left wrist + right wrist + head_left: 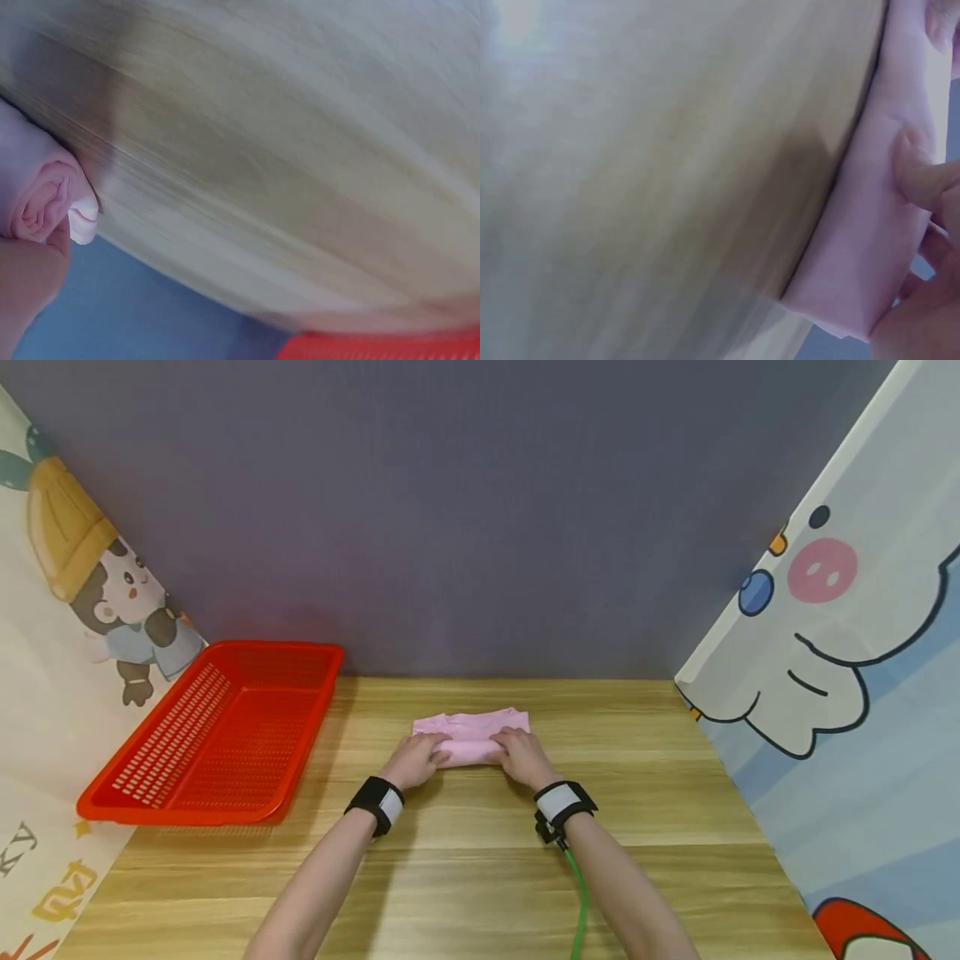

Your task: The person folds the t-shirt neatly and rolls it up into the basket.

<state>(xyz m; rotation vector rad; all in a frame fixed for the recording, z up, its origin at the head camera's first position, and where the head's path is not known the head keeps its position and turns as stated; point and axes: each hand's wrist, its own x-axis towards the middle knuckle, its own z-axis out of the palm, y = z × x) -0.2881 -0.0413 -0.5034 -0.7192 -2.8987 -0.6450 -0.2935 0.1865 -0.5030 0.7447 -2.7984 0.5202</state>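
A pink cloth garment (480, 724) lies partly rolled on the table, its near edge forming a roll and its far part still flat. At the roll's left end my left hand (415, 761) grips the fabric with curled fingers. My right hand (525, 757) holds the other end, its thumb pressing on the roll. In the left wrist view the spiral layers of the rolled cloth (46, 196) show beside the left hand (30, 281). The right wrist view shows the cloth's smooth side (862, 232) under the right thumb; some fingers are hidden behind it.
A red plastic basket (300, 781) with perforated sides stands on the left of the wooden table (465, 877). A dark grey panel (480, 527) rises behind. Cartoon-printed sheets flank both sides. A green cable (581, 902) runs from the right wristband.
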